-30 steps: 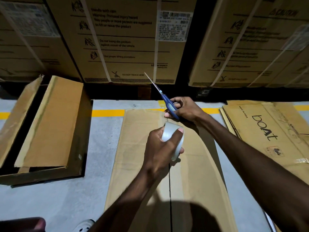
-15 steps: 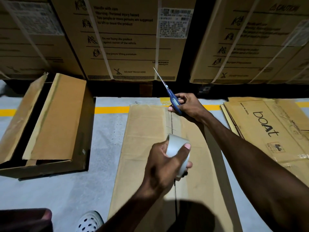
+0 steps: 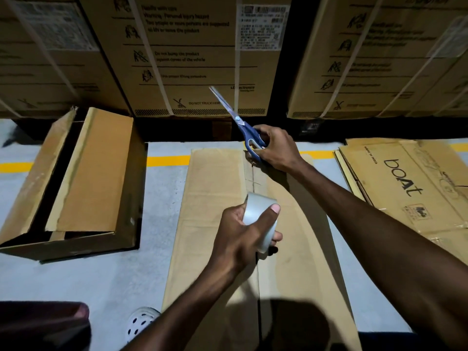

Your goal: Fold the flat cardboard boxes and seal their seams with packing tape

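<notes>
Both hands busy: left hand (image 3: 235, 231) grips tape roll (image 3: 260, 219), right hand (image 3: 276, 150) grips scissors (image 3: 249, 134). Keep tape centred on box seam (image 3: 253, 178), taut.

Tape roll (image 3: 258, 221) in left hand (image 3: 243, 239) now farther from scissors (image 3: 243, 125).

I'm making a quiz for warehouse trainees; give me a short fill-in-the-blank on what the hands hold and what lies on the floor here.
1. The left hand grips a roll of ____.
2. The right hand holds blue-handled ____, blades pointing away from the person.
3. The folded box under the hands has a seam running along its ____.
4. The flat carton at the right is printed with the word ____.

Missing words: tape; scissors; middle; boAt
</notes>
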Action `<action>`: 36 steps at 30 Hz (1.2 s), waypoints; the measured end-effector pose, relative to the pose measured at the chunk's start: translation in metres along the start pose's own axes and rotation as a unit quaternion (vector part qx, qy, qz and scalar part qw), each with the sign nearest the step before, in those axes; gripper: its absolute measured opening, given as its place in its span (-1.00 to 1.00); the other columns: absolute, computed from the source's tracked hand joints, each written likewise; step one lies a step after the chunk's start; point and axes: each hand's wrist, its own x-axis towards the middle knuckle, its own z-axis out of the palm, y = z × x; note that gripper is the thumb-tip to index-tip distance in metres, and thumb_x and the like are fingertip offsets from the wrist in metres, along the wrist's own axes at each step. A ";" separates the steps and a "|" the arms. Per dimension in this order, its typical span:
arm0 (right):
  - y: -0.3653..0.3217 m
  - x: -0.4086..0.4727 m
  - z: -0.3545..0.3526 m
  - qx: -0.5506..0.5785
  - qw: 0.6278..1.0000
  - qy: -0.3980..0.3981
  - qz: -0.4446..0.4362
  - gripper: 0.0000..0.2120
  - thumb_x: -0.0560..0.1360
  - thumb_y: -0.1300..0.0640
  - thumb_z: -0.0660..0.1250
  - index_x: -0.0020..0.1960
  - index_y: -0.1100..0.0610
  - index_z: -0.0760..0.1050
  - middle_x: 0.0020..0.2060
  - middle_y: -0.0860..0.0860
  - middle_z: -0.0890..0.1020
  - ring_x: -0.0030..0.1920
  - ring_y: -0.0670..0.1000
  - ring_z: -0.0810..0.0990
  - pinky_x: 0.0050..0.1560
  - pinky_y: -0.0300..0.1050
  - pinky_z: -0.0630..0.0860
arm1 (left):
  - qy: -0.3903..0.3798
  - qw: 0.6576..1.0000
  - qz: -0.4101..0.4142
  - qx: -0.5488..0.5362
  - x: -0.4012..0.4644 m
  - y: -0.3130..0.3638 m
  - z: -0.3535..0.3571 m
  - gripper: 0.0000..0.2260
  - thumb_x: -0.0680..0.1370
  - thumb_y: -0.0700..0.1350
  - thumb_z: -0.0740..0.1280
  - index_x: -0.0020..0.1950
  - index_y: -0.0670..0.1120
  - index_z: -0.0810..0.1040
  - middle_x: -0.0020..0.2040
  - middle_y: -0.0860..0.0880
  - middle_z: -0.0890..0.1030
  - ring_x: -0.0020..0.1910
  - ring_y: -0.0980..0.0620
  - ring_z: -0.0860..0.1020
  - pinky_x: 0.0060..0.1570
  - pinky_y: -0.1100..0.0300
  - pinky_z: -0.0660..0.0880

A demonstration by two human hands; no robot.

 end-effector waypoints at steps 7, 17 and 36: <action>-0.002 -0.024 0.001 0.112 0.987 -0.114 0.007 -0.41 0.34 0.14 0.62 0.31 0.05 0.50 0.17 -0.04 0.64 0.23 -0.04 0.58 0.24 0.06 0.58 | 0.046 0.998 -0.014 -0.037 -0.003 0.001 -0.002 -0.77 0.52 -0.07 0.48 -0.10 -0.23 0.58 -0.39 -0.21 0.58 -0.40 -0.12 0.51 -0.19 -0.17 0.55; -0.008 -0.045 0.007 -0.069 0.997 -0.015 -0.022 -0.41 0.47 -0.06 0.51 0.42 0.03 0.39 0.11 0.04 0.66 0.04 0.09 0.62 -0.08 -0.13 0.44 | 0.045 0.999 -0.010 -0.014 -0.042 -0.015 0.010 -0.77 0.55 -0.03 0.44 -0.03 -0.21 0.59 -0.29 -0.22 0.68 -0.32 -0.12 0.61 -0.13 -0.22 0.62; -0.042 -0.111 0.004 -0.067 0.995 -0.073 0.027 -0.45 0.43 -0.15 0.50 0.32 -0.02 0.43 0.07 0.00 0.67 -0.02 0.12 0.60 -0.04 0.00 0.55 | 0.058 0.998 -0.012 -0.012 -0.059 -0.012 0.001 -0.70 0.49 0.02 0.51 -0.08 -0.21 0.60 -0.31 -0.20 0.64 -0.34 -0.12 0.55 -0.11 -0.37 0.59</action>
